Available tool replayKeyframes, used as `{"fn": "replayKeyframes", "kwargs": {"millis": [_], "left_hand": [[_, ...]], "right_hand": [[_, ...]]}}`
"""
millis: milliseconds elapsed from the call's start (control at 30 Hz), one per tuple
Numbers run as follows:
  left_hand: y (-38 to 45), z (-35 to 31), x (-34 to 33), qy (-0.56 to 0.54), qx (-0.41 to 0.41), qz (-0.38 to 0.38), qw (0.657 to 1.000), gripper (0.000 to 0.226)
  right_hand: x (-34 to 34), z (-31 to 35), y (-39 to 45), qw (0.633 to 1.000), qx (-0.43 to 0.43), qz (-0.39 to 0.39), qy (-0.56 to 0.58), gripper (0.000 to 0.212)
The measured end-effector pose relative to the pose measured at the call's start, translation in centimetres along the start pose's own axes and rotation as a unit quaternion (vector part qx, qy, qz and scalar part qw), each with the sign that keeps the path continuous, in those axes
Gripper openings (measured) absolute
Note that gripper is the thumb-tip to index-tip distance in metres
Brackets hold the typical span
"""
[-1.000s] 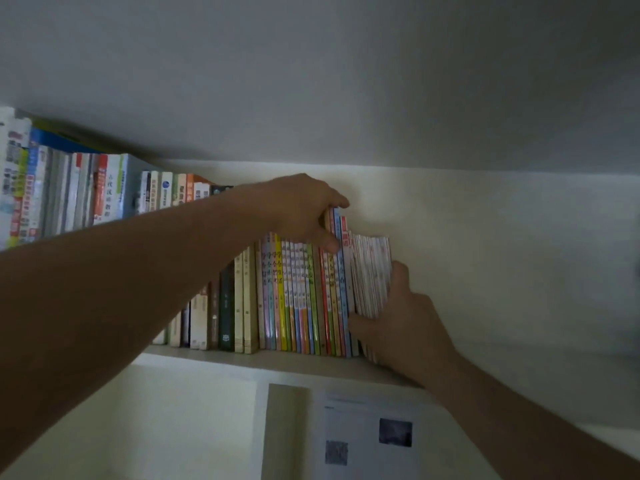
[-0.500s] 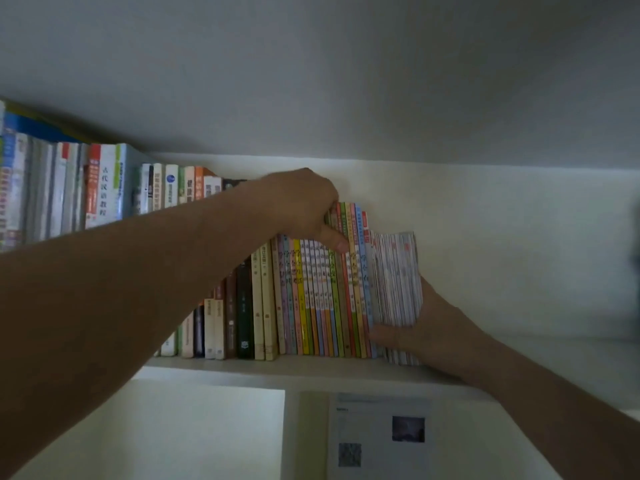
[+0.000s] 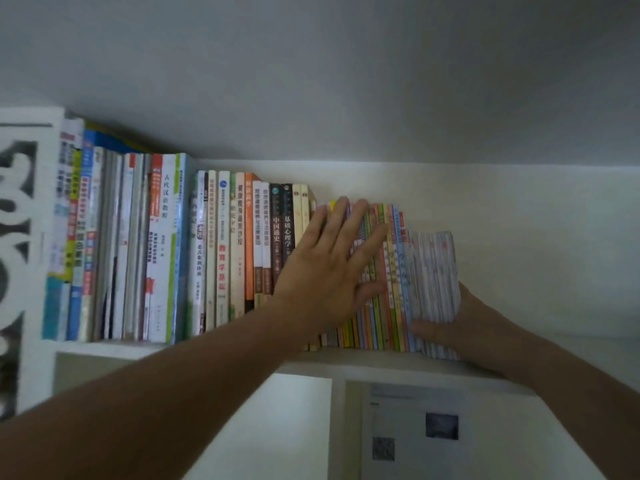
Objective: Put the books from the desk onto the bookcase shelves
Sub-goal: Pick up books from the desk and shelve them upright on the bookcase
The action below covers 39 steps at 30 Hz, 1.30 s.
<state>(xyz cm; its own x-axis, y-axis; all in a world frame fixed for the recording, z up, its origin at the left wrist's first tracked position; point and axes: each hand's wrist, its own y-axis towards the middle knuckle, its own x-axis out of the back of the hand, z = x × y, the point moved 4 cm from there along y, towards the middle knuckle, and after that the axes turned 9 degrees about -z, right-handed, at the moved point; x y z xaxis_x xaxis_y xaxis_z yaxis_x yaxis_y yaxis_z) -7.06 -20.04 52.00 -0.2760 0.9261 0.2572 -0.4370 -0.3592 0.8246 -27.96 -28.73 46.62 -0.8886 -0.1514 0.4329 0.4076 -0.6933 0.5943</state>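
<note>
A long row of books stands upright on the white bookcase shelf (image 3: 554,355). My left hand (image 3: 329,265) lies flat and open, fingers spread, against the spines of the thin colourful books (image 3: 388,271) near the row's right end. A bundle of thin pale booklets (image 3: 434,275) stands at the very right end of the row. My right hand (image 3: 464,327) wraps around this bundle, thumb across its lower front and palm against its right side. Taller books (image 3: 221,254) fill the shelf further left.
The shelf right of the booklets is bare white board. A white patterned panel (image 3: 24,258) closes the bookcase on the left. Below the shelf, a sheet of paper with a dark picture and a code square (image 3: 412,434) hangs on the wall. The ceiling is close above.
My left hand has let go of the tops of the thin books and now lies flat on their spines. The right hand has pressed the booklets against the row. The view has shifted left.
</note>
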Motion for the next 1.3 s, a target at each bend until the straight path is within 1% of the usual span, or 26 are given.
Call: {"fn": "replayKeyframes", "kwargs": {"millis": [100, 167, 267, 300, 367, 433, 533, 600, 700, 800, 900, 967, 1033, 1067, 1133, 1167, 1200, 1233, 1267, 1300], "left_hand": [[0.1, 0.3, -0.6, 0.007, 0.004, -0.012, 1.000, 0.083], [0.2, 0.1, -0.4, 0.001, -0.005, -0.006, 1.000, 0.083], [-1.6, 1.7, -0.2, -0.013, -0.069, -0.018, 0.997, 0.076], [-2.5, 2.6, -0.1, -0.004, -0.078, -0.024, 0.997, 0.072], [-4.0, 4.0, 0.1, 0.013, -0.042, -0.032, 0.999, 0.066], [-4.1, 4.1, 0.0, 0.021, -0.014, -0.035, 0.999, 0.063], [-4.3, 3.6, 0.5, 0.015, -0.023, -0.033, 0.999, 0.065], [-5.3, 3.8, 0.5, 0.011, -0.017, -0.034, 0.999, 0.068], [-6.1, 4.0, 0.2, 0.006, 0.007, -0.041, 0.999, 0.071], [-6.0, 4.3, -0.3, 0.016, 0.000, -0.026, 1.000, 0.073], [-5.5, 4.3, 0.4, -0.010, 0.002, -0.014, 1.000, 0.074], [-5.6, 4.8, 1.3, -0.030, -0.022, -0.001, 0.999, 0.075], [-6.2, 7.0, 2.7, -0.035, -0.039, 0.007, 0.999, 0.074], [-6.6, 8.6, 3.4, -0.020, -0.020, 0.006, 1.000, 0.073], [-7.6, 12.2, 4.1, 0.017, 0.061, 0.000, 0.998, 0.071], [-8.1, 13.7, 4.3, 0.035, 0.101, -0.002, 0.994, 0.071], [-8.4, 14.8, 4.0, 0.041, 0.123, -0.005, 0.992, 0.072], [-8.8, 15.3, 3.8, 0.051, 0.131, -0.005, 0.990, 0.073], [-8.9, 15.6, 3.4, 0.058, 0.127, -0.005, 0.990, 0.075], [-9.1, 15.7, 2.9, 0.063, 0.120, -0.003, 0.991, 0.077]], "right_hand": [[0.2, -0.4, 0.2, 1.000, -0.009, -0.008, -0.010, 0.091], [0.3, -0.7, 0.1, 1.000, -0.021, -0.004, 0.008, 0.091], [0.2, -0.3, -0.3, 1.000, -0.016, 0.008, 0.016, 0.083], [0.2, -0.3, -0.4, 1.000, -0.012, 0.012, 0.005, 0.084], [0.1, 0.1, -0.3, 1.000, 0.001, 0.004, -0.020, 0.089], [0.2, 0.2, -0.1, 0.999, 0.003, -0.016, -0.030, 0.088], [-0.1, 0.4, -0.6, 0.999, -0.009, -0.021, -0.034, 0.083], [-0.1, 0.4, -0.8, 0.999, -0.013, -0.028, -0.020, 0.094], [-0.1, 0.2, -0.8, 0.999, -0.035, -0.025, 0.011, 0.101], [0.0, -0.3, -0.6, 0.999, -0.039, -0.035, 0.003, 0.121], [0.5, -0.2, -0.3, 0.997, -0.052, -0.049, -0.011, 0.121], [0.2, 0.7, -1.0, 0.997, -0.054, -0.044, -0.022, 0.117], [0.0, 1.8, -1.8, 0.996, -0.061, -0.056, -0.037, 0.113], [-0.1, 2.0, -1.9, 0.994, -0.063, -0.072, -0.055, 0.117], [0.0, 2.5, -2.3, 0.985, -0.053, -0.131, -0.098, 0.130], [0.1, 3.1, -2.5, 0.975, -0.040, -0.182, -0.124, 0.131], [0.0, 4.4, -2.9, 0.961, -0.002, -0.231, -0.154, 0.123], [-0.5, 5.8, -3.2, 0.947, 0.063, -0.253, -0.189, 0.108], [-1.8, 7.7, -3.6, 0.926, 0.130, -0.258, -0.241, 0.096], [-3.3, 8.8, -3.5, 0.905, 0.187, -0.245, -0.293, 0.089]]}}
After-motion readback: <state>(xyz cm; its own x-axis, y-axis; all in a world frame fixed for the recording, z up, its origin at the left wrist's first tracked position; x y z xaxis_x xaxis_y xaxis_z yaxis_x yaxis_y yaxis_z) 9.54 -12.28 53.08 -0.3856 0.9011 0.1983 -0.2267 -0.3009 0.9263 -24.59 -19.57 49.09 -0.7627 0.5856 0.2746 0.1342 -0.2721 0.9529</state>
